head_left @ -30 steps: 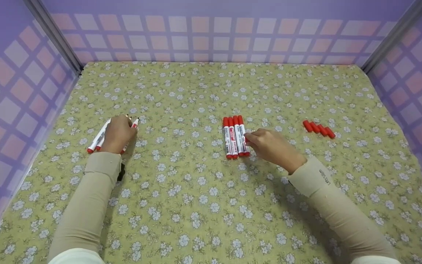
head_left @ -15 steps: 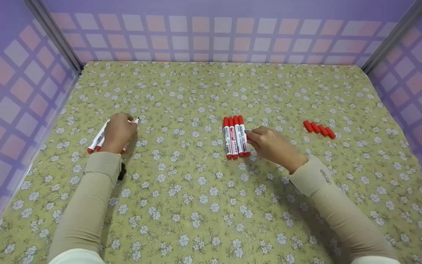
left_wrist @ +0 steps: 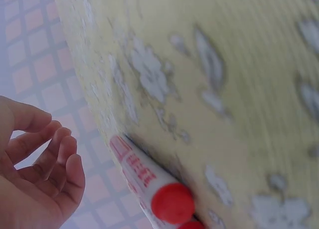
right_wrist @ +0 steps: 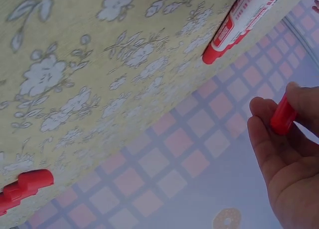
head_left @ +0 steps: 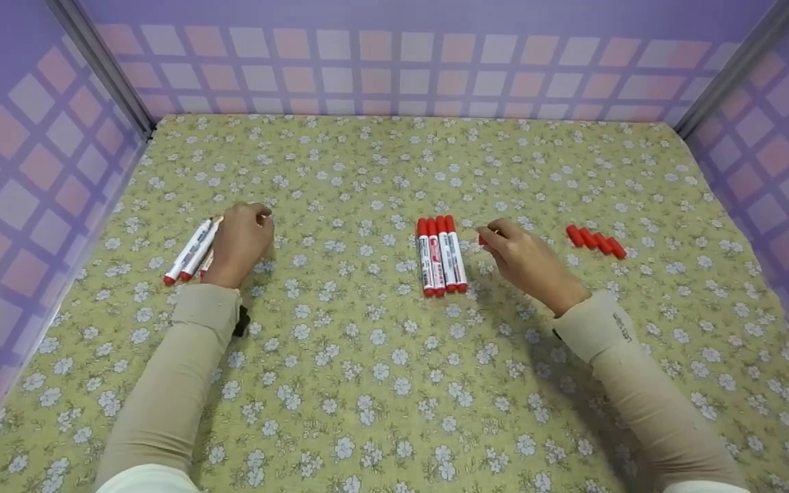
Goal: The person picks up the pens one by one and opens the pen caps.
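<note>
On a flower-printed tablecloth (head_left: 381,383) walled by purple check panels (head_left: 394,61), a person's right hand (head_left: 528,260) pinches a loose red marker cap (right_wrist: 283,115) between thumb and fingertips, just to the right of a row of four capped red markers (head_left: 441,255). That row lies with its long axes running away from the person, caps at the far end; four spare red caps (head_left: 596,240) sit in a slanted line well apart on the hand's other side. Across the cloth, the left hand (head_left: 240,239) rests with fingers loosely curled over one end of a group of uncapped markers (head_left: 189,252), whose bodies slant from near-left to far-right; whether its fingers actually grip one cannot be told, though the wrist view shows the palm holding nothing. The pinched cap lies well to the right of those open markers, so the left hand is far nearer to them. Compared with a second earlier, the right hand has pulled away from the capped row, which it was touching, and risen with the cap, while the left hand has slid rightward along its markers, exposing more of their bodies.
</note>
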### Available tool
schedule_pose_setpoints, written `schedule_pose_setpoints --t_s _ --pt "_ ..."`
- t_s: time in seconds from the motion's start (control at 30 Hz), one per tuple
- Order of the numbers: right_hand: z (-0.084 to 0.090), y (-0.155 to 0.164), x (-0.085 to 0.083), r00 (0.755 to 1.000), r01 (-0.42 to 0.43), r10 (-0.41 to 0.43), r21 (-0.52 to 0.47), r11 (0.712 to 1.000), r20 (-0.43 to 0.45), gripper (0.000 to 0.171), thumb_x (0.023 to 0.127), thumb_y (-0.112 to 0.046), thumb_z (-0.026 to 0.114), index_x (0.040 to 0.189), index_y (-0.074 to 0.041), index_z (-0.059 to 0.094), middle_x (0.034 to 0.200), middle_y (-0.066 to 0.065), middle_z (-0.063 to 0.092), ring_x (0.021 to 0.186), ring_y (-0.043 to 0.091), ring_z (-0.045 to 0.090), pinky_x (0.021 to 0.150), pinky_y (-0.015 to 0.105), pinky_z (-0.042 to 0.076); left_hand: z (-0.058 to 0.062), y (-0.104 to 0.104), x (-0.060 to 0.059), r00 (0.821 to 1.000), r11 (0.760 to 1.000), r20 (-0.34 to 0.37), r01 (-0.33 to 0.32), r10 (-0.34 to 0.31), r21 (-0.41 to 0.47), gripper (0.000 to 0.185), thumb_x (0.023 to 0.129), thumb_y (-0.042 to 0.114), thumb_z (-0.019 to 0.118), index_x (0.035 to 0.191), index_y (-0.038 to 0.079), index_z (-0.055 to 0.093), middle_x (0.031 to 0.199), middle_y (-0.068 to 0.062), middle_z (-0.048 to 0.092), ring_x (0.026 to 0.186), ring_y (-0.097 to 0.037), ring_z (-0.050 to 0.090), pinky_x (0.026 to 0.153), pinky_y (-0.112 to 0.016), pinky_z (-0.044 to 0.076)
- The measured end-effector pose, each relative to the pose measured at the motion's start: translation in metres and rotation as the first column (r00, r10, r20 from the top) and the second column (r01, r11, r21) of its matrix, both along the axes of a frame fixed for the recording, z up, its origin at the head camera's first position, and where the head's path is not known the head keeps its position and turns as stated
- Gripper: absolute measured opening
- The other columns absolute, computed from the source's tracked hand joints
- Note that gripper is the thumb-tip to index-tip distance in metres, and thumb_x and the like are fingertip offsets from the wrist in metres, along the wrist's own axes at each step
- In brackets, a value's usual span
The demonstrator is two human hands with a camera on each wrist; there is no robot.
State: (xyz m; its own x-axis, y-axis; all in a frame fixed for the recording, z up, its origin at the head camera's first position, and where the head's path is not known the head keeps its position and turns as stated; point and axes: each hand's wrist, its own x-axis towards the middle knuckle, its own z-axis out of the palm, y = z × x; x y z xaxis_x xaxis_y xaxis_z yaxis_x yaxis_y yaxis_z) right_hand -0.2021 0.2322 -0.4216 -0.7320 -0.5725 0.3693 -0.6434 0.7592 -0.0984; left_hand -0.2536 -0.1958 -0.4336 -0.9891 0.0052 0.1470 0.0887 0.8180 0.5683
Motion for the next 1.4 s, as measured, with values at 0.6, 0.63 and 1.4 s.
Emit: schedule_pose_setpoints --t_s 0.6,0.63,1.4 --pt "-0.009 0.048 -0.017 0.982 0.181 -0.173 -0.126 0.975 0.073 0.028 0.094 -0.008 0.06 0.12 0.002 0.065 0.102 0.018 0.06 0.078 0.03 0.06 0.064 0.04 0.053 -0.001 0.07 0.019 0.969 0.962 0.065 0.226 -0.238 0.153 0.03 0.098 0.013 0.047 0.12 0.0 0.065 0.108 -0.015 0.062 0.092 -0.026 0.058 0.076 -0.04 0.049" --pt "-0.01 0.05 -0.018 0.983 0.183 -0.176 -0.137 0.974 0.061 0.027 0.093 -0.006 0.061 0.118 0.003 0.066 0.101 0.018 0.06 0.079 0.031 0.06 0.066 0.041 0.053 -0.001 0.075 0.021 0.965 0.958 0.069 0.24 -0.253 0.155 0.03 0.098 0.013 0.047 0.12 0.0 0.065 0.108 -0.015 0.062 0.092 -0.026 0.058 0.077 -0.04 0.049" --pt "-0.003 0.124 -0.025 0.851 0.498 -0.414 -0.248 0.831 0.322 0.035 0.093 0.005 0.055 0.127 0.007 0.058 0.113 0.03 0.057 0.1 0.043 0.057 0.082 0.055 0.049 0.001 0.151 0.061 0.848 0.857 0.131 0.497 -0.513 0.137 0.022 0.097 0.013 0.055 0.107 0.003 0.072 0.1 -0.006 0.066 0.087 -0.016 0.059 0.074 -0.032 0.051"
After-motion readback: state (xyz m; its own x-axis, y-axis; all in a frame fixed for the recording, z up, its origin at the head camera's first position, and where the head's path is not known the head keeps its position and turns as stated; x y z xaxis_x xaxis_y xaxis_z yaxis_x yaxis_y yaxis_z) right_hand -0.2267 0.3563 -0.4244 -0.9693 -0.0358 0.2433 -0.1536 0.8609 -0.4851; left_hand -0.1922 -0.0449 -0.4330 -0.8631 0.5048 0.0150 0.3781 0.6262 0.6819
